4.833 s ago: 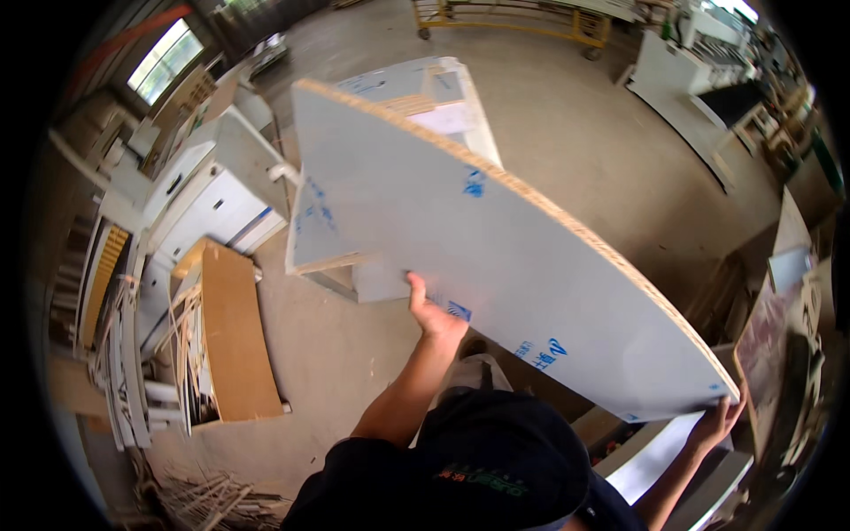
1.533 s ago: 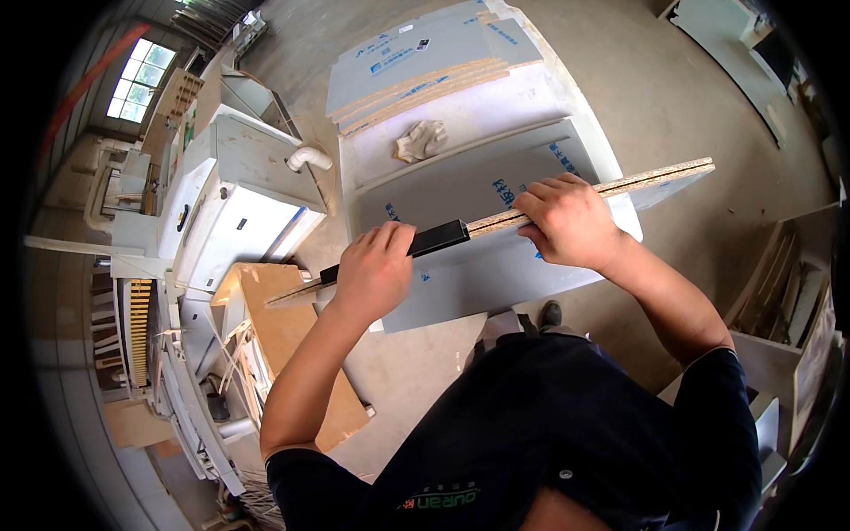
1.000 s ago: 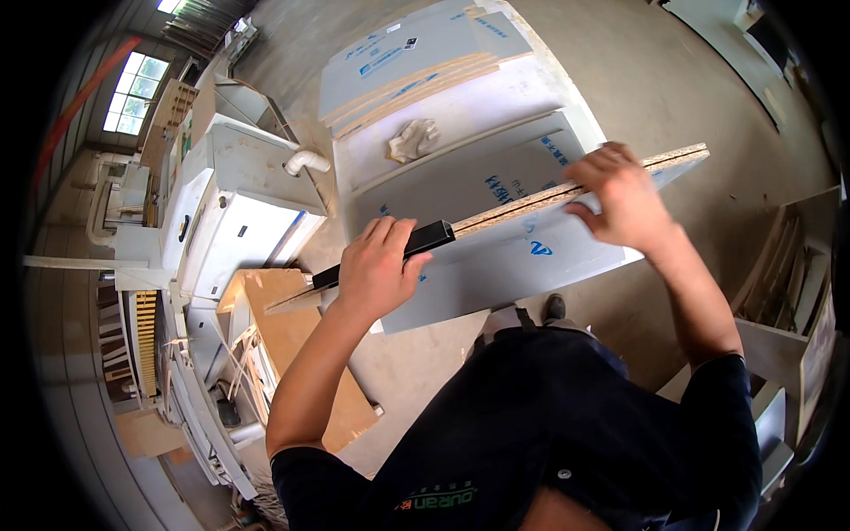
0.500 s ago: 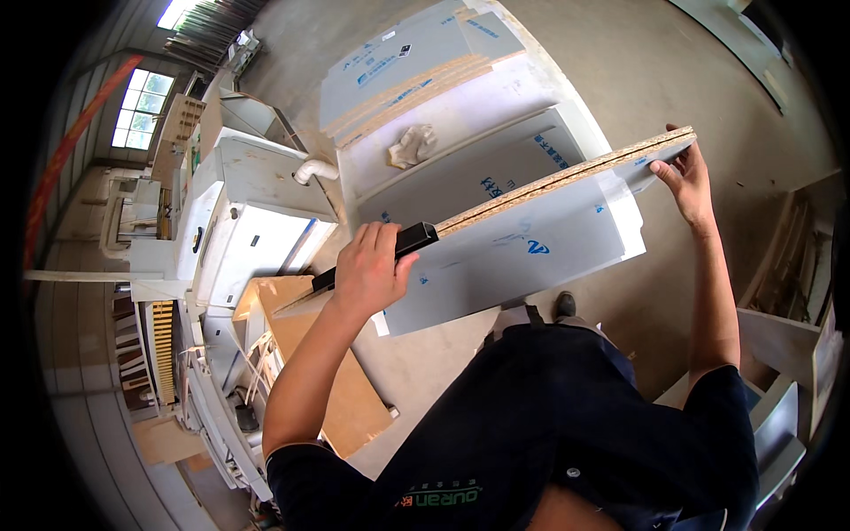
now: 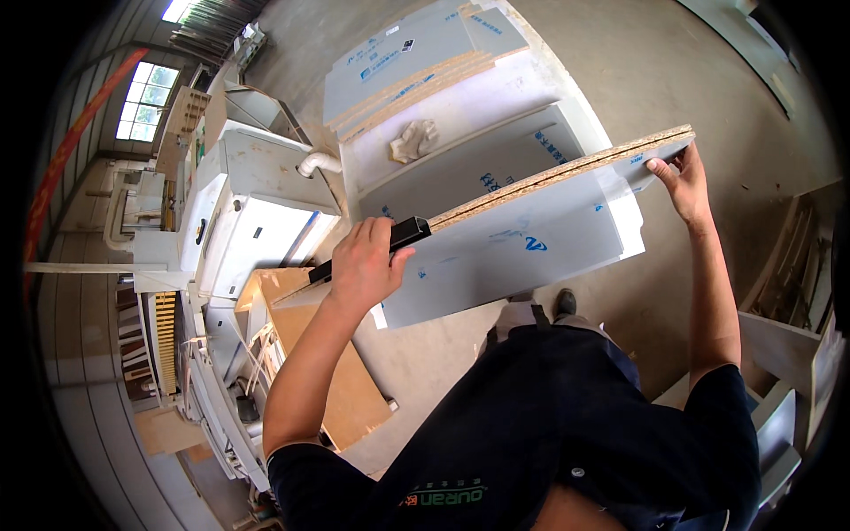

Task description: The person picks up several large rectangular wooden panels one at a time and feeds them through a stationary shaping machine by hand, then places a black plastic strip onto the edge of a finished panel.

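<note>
At the table [image 5: 496, 93], a grey panel [image 5: 522, 221] held edge-up.
Left hand [image 5: 363, 270]: fingers curled over a black bar [image 5: 410, 234]; right hand [image 5: 686, 188]: fingers pinching the panel's end.

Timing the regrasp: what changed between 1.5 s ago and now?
The right hand moved right, from the top edge of the grooved board to a grip on its right end. The left hand stays on the black strip; pale glove and stacked boards unmoved.

A daylit paned window [image 5: 147, 100], a grey panelled wall [image 5: 80, 345] and a white cabinet [image 5: 252, 252] edge the dull floor [image 5: 660, 80]
</note>
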{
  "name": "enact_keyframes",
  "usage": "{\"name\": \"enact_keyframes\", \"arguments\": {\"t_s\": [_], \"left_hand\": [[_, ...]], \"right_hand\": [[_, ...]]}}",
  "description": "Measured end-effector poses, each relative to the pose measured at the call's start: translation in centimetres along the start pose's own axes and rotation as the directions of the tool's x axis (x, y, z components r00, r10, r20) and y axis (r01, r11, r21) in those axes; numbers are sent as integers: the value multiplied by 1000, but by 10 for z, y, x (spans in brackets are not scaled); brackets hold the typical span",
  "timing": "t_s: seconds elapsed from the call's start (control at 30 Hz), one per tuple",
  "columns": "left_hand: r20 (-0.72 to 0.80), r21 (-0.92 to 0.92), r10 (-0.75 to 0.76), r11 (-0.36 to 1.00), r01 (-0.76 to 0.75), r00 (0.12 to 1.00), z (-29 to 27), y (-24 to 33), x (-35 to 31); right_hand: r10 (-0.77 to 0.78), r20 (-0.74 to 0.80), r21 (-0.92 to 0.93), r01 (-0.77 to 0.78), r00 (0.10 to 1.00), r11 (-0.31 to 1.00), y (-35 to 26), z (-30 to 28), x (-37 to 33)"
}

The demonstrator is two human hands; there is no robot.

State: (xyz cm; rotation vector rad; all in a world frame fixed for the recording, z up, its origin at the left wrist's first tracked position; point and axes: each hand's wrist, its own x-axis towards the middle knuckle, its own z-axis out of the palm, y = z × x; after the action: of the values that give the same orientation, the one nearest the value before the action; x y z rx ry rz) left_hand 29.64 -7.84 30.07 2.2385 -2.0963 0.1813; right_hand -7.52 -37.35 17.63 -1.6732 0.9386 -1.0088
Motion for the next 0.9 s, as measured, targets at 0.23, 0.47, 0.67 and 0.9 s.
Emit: {"name": "enact_keyframes", "arguments": {"t_s": [0.23,0.47,0.67,0.9], "left_hand": [[34,-79,34,996,-31,999,-1,17,20],[-15,-125,90,988,-91,996,12,133,122],[37,-108,127,987,-122,991,17,221,196],[-14,-127,112,986,-113,994,19,263,221]], "right_hand": [[30,9,28,-30,1000,999,4,-8,-3],[32,75,-55,-28,997,998,-7,-14,4],[-61,12,-179,62,998,982,-8,-15,4],[-89,106,-102,100,990,990,-8,-21,0]]}}
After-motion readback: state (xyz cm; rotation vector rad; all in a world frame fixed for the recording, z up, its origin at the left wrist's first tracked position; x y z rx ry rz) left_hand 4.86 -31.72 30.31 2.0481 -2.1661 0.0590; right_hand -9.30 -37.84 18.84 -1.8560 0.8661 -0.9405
